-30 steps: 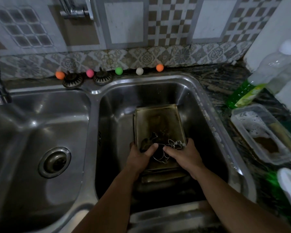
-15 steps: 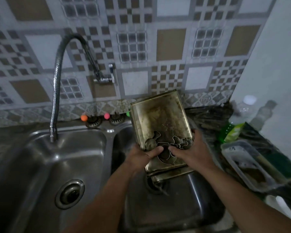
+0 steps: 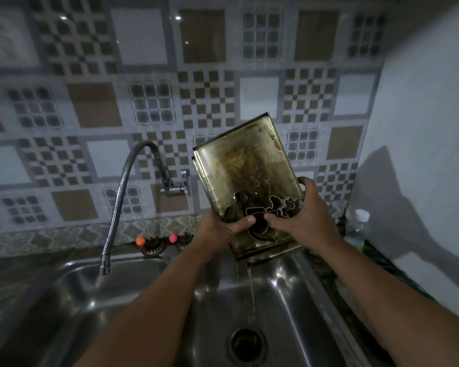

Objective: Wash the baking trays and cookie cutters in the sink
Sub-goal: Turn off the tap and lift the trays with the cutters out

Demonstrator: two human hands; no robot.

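Observation:
Stained, brownish baking trays (image 3: 245, 170) are stacked and tipped up steeply above the right sink basin (image 3: 289, 300). My left hand (image 3: 224, 225) grips their lower left edge with the thumb across the face. My right hand (image 3: 302, 215) holds the lower right side. Several metal cookie cutters (image 3: 260, 215) lie on the top tray's lower part, pinned under my thumbs and fingers. A thin stream of water (image 3: 252, 292) runs off the trays' bottom corner toward the drain (image 3: 245, 343).
A flexible metal faucet (image 3: 119, 205) arches from the tiled wall over the left basin (image 3: 90, 287). Two strainers (image 3: 154, 246) and small coloured balls (image 3: 140, 241) sit on the back ledge. A plastic bottle (image 3: 358, 229) stands on the dark counter at right, beside a white wall.
The trays with the cutters rose out of the right basin and tilted up steeply. Water now pours off them. My view lifted toward the wall.

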